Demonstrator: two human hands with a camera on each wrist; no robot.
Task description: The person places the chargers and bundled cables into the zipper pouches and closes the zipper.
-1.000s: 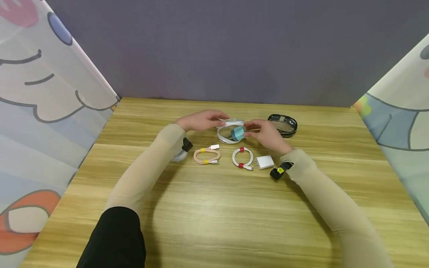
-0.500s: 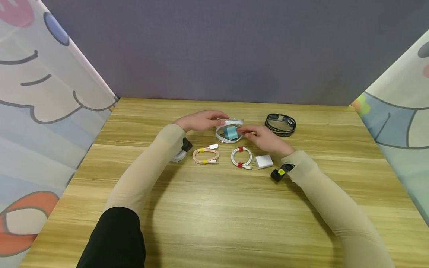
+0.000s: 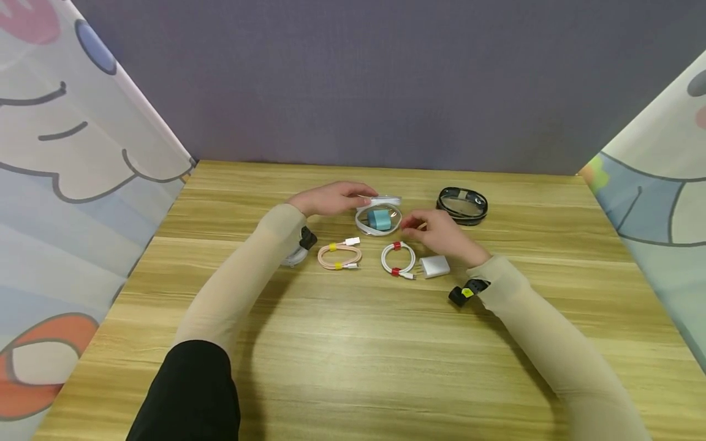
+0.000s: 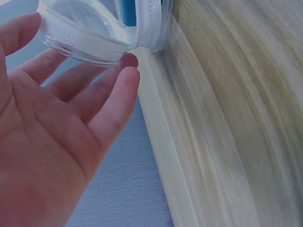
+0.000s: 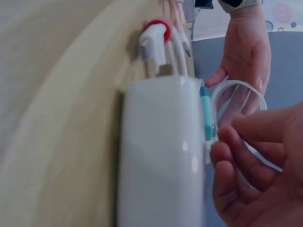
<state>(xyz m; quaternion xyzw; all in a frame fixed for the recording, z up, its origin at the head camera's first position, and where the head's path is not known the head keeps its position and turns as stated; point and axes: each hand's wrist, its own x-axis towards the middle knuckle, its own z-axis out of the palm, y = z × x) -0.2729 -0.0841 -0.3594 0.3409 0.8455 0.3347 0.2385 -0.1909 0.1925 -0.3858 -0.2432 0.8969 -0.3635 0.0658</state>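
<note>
My left hand [image 3: 333,197] holds up the raised lid of a round clear zip case [image 3: 376,233] with white zipper edging. In the left wrist view, the thumb lies at one side of the lid and fingers [image 4: 120,97] reach behind it. A teal plug charger [image 3: 382,220] lies inside the case's base. Beside the case's right rim is my right hand [image 3: 438,231], its fingers loosely bent with nothing seen between them. The right wrist view has its fingertips [image 5: 222,151] right by the rim.
Nearer me on the wooden table [image 3: 353,343] lie a peach cable [image 3: 320,264] with yellow ties, a white cable [image 3: 383,260] with red ties and a white plug charger [image 3: 436,266]. A black-edged clear case [image 3: 462,219] lies back right. Another clear case [image 3: 296,257] is partly behind my left wrist.
My right hand has set the teal charger down into the clear case, let go of it and drawn back to the right. My left hand has stayed at the lid.
</note>
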